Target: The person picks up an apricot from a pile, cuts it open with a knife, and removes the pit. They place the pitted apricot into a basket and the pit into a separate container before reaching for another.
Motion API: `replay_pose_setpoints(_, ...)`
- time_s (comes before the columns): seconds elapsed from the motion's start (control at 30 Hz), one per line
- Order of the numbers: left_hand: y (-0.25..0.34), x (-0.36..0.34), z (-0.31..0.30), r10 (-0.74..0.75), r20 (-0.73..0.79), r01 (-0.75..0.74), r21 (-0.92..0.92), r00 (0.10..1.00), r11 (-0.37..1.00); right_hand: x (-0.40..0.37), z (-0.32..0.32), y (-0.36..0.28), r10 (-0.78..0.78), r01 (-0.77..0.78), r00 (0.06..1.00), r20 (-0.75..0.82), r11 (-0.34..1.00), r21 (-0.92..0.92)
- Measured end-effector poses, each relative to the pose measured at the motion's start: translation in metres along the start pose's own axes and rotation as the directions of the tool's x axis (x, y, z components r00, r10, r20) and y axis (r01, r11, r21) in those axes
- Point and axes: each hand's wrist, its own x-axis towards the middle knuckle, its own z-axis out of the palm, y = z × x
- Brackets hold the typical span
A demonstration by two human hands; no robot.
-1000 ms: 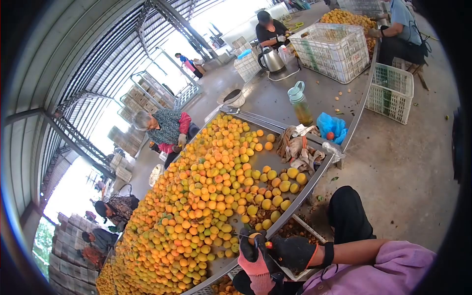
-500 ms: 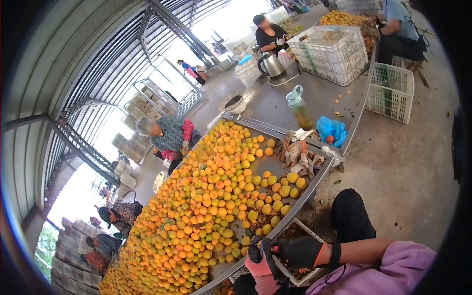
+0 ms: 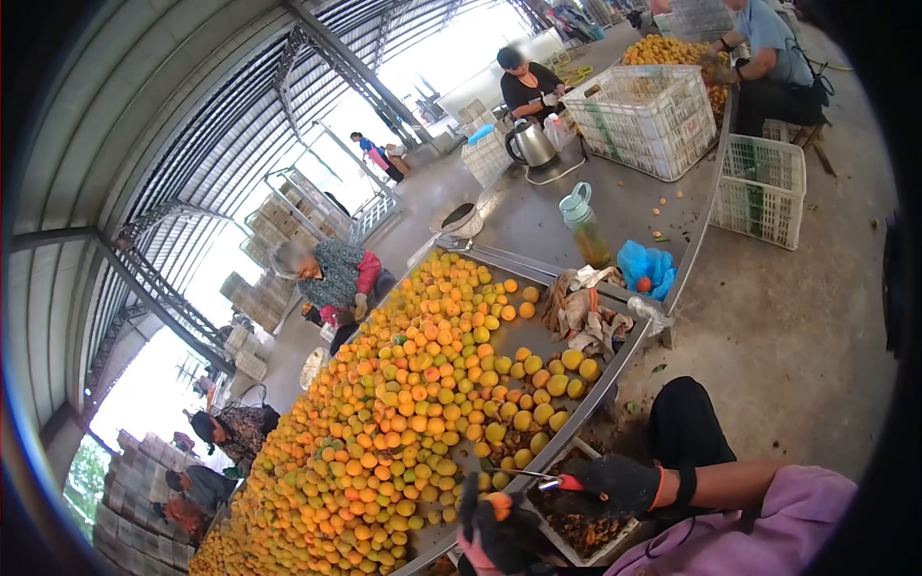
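My right hand (image 3: 615,486), in a dark glove with an orange cuff, grips a knife (image 3: 569,483) by its red handle. The thin blade points left, above my left hand. My left hand (image 3: 504,545), in a pink and black glove and smeared by motion, holds an orange-yellow apricot (image 3: 498,504) near the fingertips. Beside both hands lies a big heap of apricots (image 3: 384,408) on a metal table (image 3: 523,331). Under my right hand, a light crate (image 3: 631,524) contains brown and orange scraps.
Rags (image 3: 588,322), a blue plastic bag (image 3: 645,267) and a bottle (image 3: 584,227) lie or stand towards the table's far end. Beyond are a kettle (image 3: 531,144) and a white crate (image 3: 642,120). Several people sit around the tables; one person (image 3: 336,278) works across from me.
My hands have moved apart. The knife blade and the apricot now show, where the hands were together before. My left hand has shifted slightly left and down.
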Motion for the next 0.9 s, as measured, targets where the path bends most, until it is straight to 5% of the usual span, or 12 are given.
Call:
replay_pose_setpoints(0.07,-0.003,-0.016,0.011,-0.099,0.083,0.103,-0.038,0.992,0.994,0.01,0.001,-0.008,-0.406,0.414,0.875,-0.264,0.91,-0.027)
replay_pose_setpoints(0.17,-0.002,-0.03,0.025,-0.102,0.072,0.105,-0.032,0.992,0.994,0.018,0.008,-0.005,-0.369,0.401,0.908,-0.199,0.903,0.156)
replay_pose_setpoints(0.3,0.004,-0.039,0.025,-0.127,0.169,0.139,-0.059,0.977,0.989,0.015,0.021,-0.006,-0.344,0.385,0.907,-0.242,0.911,0.147)
replay_pose_setpoints(0.4,0.008,-0.037,0.028,-0.061,0.211,0.046,0.073,0.976,0.996,0.022,0.017,-0.014,-0.171,0.203,0.979,-0.112,0.871,0.447)
replay_pose_setpoints(0.43,-0.009,-0.023,-0.006,-0.118,0.406,0.118,0.025,0.906,0.993,0.029,0.019,-0.004,-0.147,0.152,0.988,-0.054,0.818,0.554)
replay_pose_setpoints(0.47,-0.004,-0.023,-0.003,-0.123,0.406,0.094,0.091,0.905,0.991,0.032,0.021,0.001,-0.123,0.086,0.992,0.01,0.75,0.656)
replay_pose_setpoints(0.53,-0.005,-0.021,-0.005,-0.183,0.375,0.143,0.132,0.909,0.981,0.038,0.02,-0.005,-0.083,0.099,0.995,-0.054,0.804,0.586)
replay_pose_setpoints(0.6,-0.006,-0.023,0.007,0.006,0.35,-0.097,0.244,0.937,0.965,0.047,0.013,-0.005,0.04,-0.033,0.999,-0.004,0.881,0.471)
replay_pose_setpoints(0.67,-0.029,-0.013,-0.008,0.038,0.347,-0.158,0.327,0.937,0.932,0.048,0.005,-0.011,0.211,-0.229,0.973,0.096,0.823,0.52)
replay_pose_setpoints(0.8,-0.011,-0.016,0.012,-0.202,0.319,0.175,0.111,0.926,0.978,0.045,0.011,0.0,0.232,-0.229,0.972,0.024,0.933,0.277)
replay_pose_setpoints(0.87,-0.029,-0.01,0.001,-0.282,0.355,0.388,-0.277,0.892,0.879,0.031,0.015,0.003,-0.071,0.322,0.915,-0.398,0.723,0.611)
replay_pose_setpoints(0.9,-0.029,-0.011,0.001,-0.308,0.316,0.393,-0.258,0.897,0.883,0.018,-0.006,-0.006,0.314,-0.179,0.947,-0.071,0.696,0.695)
